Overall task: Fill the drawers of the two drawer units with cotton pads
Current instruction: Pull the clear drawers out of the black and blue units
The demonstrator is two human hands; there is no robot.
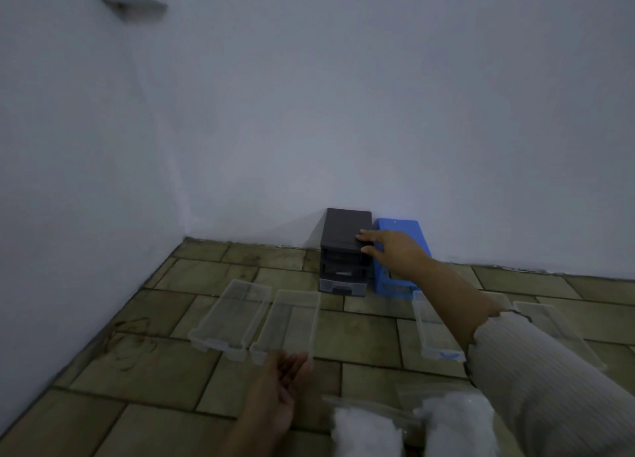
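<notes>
Drawers (233,315) out on floor (144,381) near left wall, clear and empty, laid open-side up, probably for filling. Left hand (283,384) palm up, fingers loose, holding nothing. Cotton (364,432) white, fluffy, at near edge. Black unit (345,250) against far wall. Right hand (388,245) touching its top, fingers fairly straight, perhaps steadying. Blue unit (409,233) just beside.

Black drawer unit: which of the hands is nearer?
Right. The right hand touches the black drawer unit at its top right edge; the left hand hangs open, well in front of it near the clear drawers.
</notes>
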